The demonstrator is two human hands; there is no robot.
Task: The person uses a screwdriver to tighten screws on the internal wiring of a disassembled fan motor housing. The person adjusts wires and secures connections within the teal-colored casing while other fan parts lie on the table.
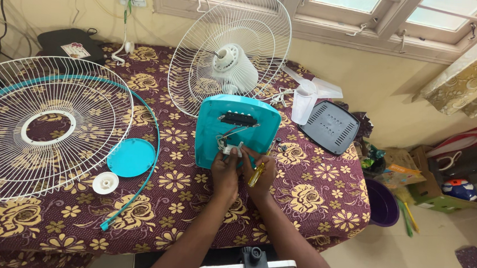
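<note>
A teal fan base [237, 131] lies upturned on the table, showing a black switch block and loose wires. My left hand [225, 172] pinches a small white part at the base's near edge. My right hand [260, 172] touches the same part and holds a yellow-handled screwdriver [257, 175]. Behind the base stands the white rear fan guard with its motor [230, 55].
On the maroon floral tablecloth [313, 189]: a white front guard [43, 129] with a teal ring, a teal disc [131, 157], a white round cap [105, 182], white fan blades [308, 97], a black cover [329, 126]. Purple basin [382, 203] and boxes sit on the floor at right.
</note>
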